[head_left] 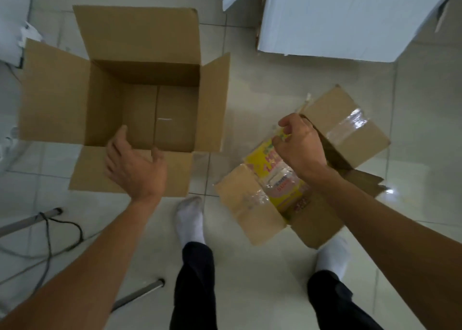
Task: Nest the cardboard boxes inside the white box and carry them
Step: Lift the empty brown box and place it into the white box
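Note:
A large brown cardboard box (pixel 105 99) stands open on the tiled floor at the left, all flaps spread and nothing inside. My left hand (pixel 132 162) hovers over its near flap, fingers apart, holding nothing. To the right lies a smaller taped cardboard box (pixel 347 127) with a yellow printed panel (pixel 262 159) and torn flaps. My right hand (pixel 297 144) is closed on the upper edge of that smaller box. The white box (pixel 350 19) sits at the far right, beyond both.
My two feet in white socks (pixel 190 219) stand just behind the boxes. Metal legs (pixel 137 294) and loose cables (pixel 62 229) lie at the lower left. White sheets or bags (pixel 12 16) crowd the far left edge.

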`<move>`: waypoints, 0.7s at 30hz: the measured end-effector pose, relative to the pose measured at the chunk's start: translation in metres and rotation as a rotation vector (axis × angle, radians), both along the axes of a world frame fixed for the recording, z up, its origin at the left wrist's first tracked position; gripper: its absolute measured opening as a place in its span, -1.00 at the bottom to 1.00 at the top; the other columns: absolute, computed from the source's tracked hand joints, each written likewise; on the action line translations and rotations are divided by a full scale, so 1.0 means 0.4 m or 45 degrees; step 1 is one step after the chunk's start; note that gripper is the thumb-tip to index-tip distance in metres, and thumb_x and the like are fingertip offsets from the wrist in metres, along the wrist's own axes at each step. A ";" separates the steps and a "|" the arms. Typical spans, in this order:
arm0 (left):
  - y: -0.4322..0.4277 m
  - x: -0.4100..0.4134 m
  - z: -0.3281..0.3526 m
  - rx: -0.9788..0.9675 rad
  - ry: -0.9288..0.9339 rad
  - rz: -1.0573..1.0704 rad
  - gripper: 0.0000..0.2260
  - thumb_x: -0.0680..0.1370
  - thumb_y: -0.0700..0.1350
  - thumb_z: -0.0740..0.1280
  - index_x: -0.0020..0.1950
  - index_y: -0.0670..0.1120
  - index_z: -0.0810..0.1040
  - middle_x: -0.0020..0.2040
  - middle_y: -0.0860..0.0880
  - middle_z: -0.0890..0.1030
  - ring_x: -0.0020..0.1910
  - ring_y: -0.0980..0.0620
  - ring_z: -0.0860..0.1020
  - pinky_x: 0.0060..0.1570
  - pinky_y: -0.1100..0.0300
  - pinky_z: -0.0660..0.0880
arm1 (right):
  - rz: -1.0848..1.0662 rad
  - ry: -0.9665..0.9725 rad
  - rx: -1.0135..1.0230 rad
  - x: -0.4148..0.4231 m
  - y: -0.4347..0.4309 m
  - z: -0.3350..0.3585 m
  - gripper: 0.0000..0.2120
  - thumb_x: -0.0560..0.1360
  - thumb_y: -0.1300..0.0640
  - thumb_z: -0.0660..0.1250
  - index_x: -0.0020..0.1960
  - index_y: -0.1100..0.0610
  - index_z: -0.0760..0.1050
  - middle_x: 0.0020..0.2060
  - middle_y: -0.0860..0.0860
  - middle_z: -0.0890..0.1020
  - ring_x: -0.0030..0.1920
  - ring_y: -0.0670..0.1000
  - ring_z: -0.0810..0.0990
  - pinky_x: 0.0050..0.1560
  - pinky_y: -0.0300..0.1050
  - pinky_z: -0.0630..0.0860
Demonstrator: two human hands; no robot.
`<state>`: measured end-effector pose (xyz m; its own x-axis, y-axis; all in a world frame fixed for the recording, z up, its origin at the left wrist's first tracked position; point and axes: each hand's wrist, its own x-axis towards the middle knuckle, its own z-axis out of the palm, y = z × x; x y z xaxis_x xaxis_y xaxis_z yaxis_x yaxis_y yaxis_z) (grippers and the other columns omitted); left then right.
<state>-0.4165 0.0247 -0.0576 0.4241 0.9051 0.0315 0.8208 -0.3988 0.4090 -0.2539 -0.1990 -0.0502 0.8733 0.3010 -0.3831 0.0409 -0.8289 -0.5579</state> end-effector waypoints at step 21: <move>-0.631 -0.081 -0.316 -1.264 0.026 0.961 -0.02 0.22 0.19 0.54 0.44 -0.13 0.10 0.14 -0.11 0.48 0.01 -0.07 0.52 -0.13 0.13 0.50 | 0.166 0.142 -0.383 0.321 -0.526 -0.256 -0.19 0.30 0.12 0.51 0.41 0.19 0.15 0.31 0.21 0.37 0.22 0.22 0.43 0.13 0.07 0.49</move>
<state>-0.4490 -0.2276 -0.1839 -0.2189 0.5516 -0.8049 0.7202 0.6479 0.2481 -0.1254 -0.4093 -0.1527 0.7829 0.2663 -0.5623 0.1098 -0.9487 -0.2965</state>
